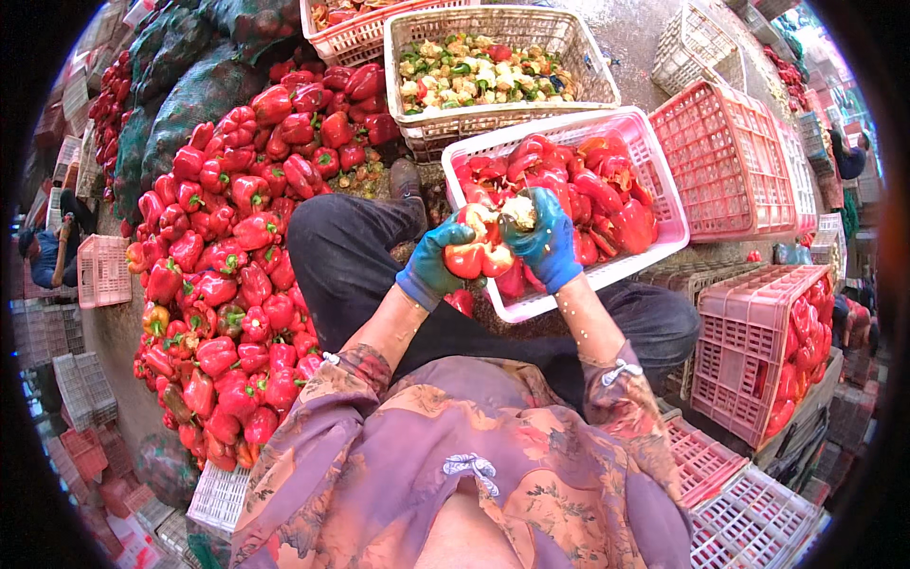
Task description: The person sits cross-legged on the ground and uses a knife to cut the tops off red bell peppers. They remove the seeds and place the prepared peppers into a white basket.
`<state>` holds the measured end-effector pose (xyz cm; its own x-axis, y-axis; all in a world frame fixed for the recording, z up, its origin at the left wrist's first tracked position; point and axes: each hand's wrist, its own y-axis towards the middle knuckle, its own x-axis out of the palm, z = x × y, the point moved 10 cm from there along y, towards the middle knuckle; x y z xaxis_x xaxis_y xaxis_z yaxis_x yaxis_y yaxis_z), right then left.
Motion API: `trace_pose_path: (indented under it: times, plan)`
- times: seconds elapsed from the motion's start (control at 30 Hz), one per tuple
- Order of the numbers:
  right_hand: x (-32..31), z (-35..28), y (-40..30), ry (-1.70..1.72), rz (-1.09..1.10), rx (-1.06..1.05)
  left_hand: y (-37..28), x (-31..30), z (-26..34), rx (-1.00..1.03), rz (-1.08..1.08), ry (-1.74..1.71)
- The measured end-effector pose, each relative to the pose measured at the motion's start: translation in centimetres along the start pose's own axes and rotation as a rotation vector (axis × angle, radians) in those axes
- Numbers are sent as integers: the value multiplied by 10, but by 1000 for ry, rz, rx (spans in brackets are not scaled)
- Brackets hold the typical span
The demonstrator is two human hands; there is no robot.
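Observation:
My left hand (439,257), in a blue-green work glove, grips a red bell pepper (470,249) whose top is open. In my right hand (549,238), gloved the same way, is a pale seed core (519,212), held just beside the pepper. Seeds cling to both forearms. Both hands are over the near left edge of a white plastic crate (665,181) holding opened red peppers (597,188). Beyond it stands a whitish crate (501,14) of cores and green stems (483,75).
Whole red peppers (234,284) form a large heap on my left, backed by green mesh sacks (206,92). At my right are a pink crate (725,163) and another pink crate (739,348) with peppers. A person (53,245) is at far left.

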<state>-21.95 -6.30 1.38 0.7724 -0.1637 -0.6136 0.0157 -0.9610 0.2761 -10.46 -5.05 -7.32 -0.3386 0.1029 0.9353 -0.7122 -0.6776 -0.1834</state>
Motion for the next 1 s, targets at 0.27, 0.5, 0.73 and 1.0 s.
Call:
trace_pose_path:
  times: [0.27,0.5,0.73,1.0]
  plan:
    - [18,38,-24,-208,-20,62,-4,7,-38,-127,-2,75]
    - [-44,2,90,-36,291,-168,-2,22,-60,-22,164,219]
    - [-194,31,172,50,448,-203,23,52,-14,442,96,1506]
    - [-171,42,48,-45,190,42,66,-14,-141,174,52,2347]
